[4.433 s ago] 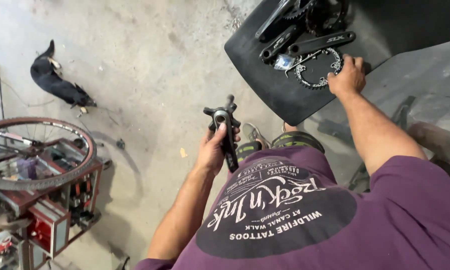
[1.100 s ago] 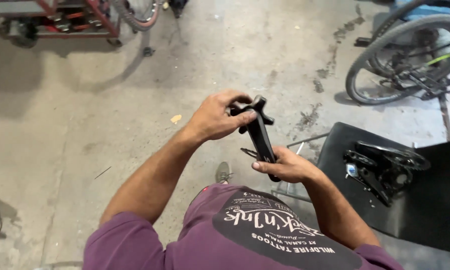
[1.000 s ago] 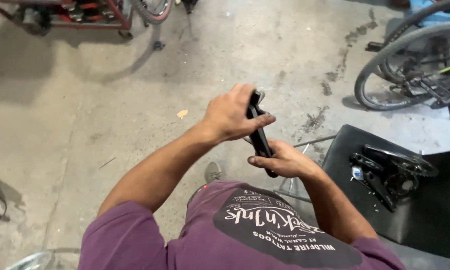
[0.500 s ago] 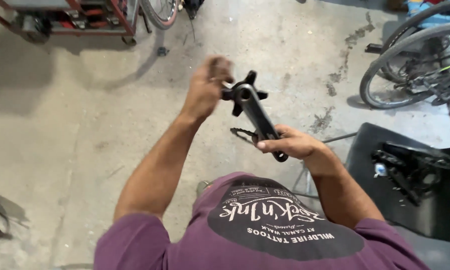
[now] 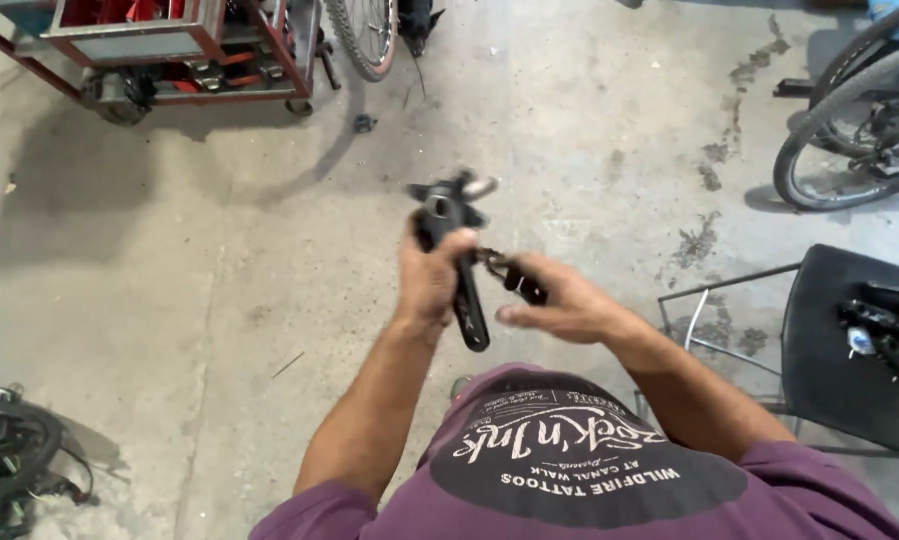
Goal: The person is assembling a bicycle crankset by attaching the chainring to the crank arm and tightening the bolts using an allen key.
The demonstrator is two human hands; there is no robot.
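Bare concrete floor of a bike workshop. The left hand has its fingers wrapped round a black crank arm, held upright. The right hand pinches a small dark part just beside it. Probably best to grip the arm steadily. Beyond: a red cart and a wheel.

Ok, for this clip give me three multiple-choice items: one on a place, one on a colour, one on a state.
1. Where is the black seat pad?
A. lower right
B. top left
C. centre

2. What colour is the metal cart frame at top left?
A. blue
B. red
C. white

3. How does the left hand stand to the black metal bicycle crank arm?
A. apart from it
B. flat beneath it
C. wrapped around it

Answers: 1 A, it sits at the right edge. 2 B, its bars are red. 3 C, fingers close round the shaft.
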